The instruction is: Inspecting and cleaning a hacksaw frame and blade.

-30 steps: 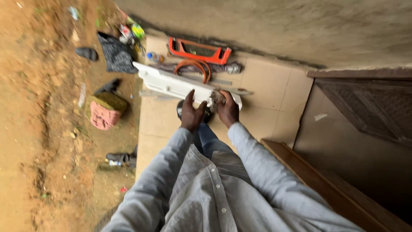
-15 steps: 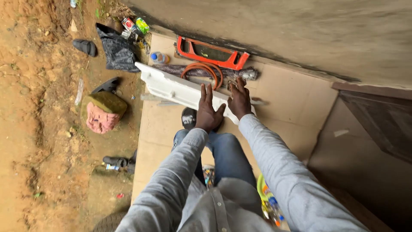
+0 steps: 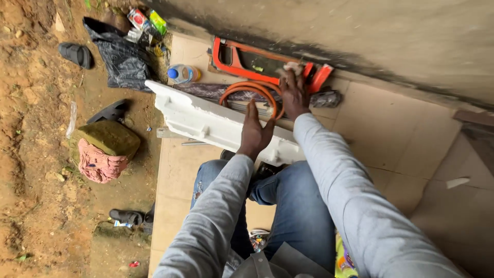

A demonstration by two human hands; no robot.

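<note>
While left hand (image 3: 256, 131) presses moulding (image 3: 216, 123), right hand (image 3: 293, 95) touches hacksaw (image 3: 257, 62).

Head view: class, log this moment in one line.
left hand: on white moulding | right hand: at red hacksaw | orange hose between

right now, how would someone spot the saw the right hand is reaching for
Look along the foot of the grey wall, at the far edge of the tiled floor. The hacksaw lies flat there, the right hand at its handle end. Its straight, angular orange-red frame sets it apart from the coiled orange hose beside it.
</note>
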